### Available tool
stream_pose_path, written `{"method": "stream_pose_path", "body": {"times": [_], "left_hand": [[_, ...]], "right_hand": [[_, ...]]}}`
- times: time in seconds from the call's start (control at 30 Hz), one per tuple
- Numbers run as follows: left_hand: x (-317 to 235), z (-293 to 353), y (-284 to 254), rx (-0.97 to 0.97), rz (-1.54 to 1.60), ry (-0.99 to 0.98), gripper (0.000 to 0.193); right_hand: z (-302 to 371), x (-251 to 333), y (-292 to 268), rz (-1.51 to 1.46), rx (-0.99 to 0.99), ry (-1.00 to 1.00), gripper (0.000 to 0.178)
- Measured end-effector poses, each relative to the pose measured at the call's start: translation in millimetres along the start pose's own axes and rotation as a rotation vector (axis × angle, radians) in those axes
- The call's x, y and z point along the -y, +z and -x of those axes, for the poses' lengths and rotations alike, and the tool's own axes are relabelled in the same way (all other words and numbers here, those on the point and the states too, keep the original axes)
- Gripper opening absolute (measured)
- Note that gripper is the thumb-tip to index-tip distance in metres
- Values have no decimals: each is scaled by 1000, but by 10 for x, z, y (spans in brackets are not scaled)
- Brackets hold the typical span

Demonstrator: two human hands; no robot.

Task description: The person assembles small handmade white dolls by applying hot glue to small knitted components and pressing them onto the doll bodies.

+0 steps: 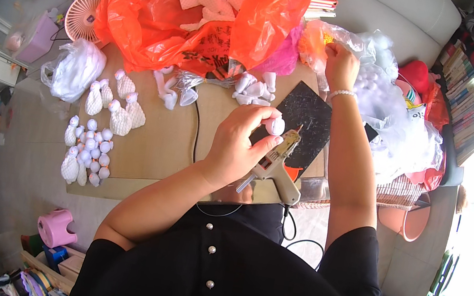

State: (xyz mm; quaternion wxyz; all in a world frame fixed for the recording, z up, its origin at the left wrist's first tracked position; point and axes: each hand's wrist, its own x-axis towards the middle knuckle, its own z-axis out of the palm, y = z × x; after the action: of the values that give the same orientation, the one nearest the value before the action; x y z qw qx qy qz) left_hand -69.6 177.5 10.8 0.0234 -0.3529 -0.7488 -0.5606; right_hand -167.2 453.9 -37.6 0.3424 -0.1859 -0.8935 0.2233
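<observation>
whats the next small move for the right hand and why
Probably pinch a piece out of the orange-and-yellow plastic bag: the right hand is right at it, while the left hand holds a small white ball near the glue gun.

Apparently a home: the table (155, 127) has a pale sofa (395, 8) beyond it, books (464, 102) to its right, a pink stool (55, 227) near-left.

L fisheye head cam looks down on nearby tbl (154, 133), wide FOV.
</observation>
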Motion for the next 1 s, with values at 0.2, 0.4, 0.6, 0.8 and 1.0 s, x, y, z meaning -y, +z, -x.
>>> {"method": "stream_pose_path", "body": {"times": [0.2,0.4,0.6,0.8,1.0], "left_hand": [[92,56,-21,-83,-5,-28,34],[410,463,-510,-241,-254,-95,33],[560,900,-839,-205,-494,-128,32],[607,1042,-904,-154,-583,-143,43],[244,808,-963,-224,-325,29,39]], "right_hand": [[25,-66,-172,-389,70,215,19],[-45,-93,-254,233,235,35,26],[-442,-45,-253,498,520,-271,32],[-402,85,-510,-92,376,42,23],[601,1128,-916,-937,579,355,24]]}}
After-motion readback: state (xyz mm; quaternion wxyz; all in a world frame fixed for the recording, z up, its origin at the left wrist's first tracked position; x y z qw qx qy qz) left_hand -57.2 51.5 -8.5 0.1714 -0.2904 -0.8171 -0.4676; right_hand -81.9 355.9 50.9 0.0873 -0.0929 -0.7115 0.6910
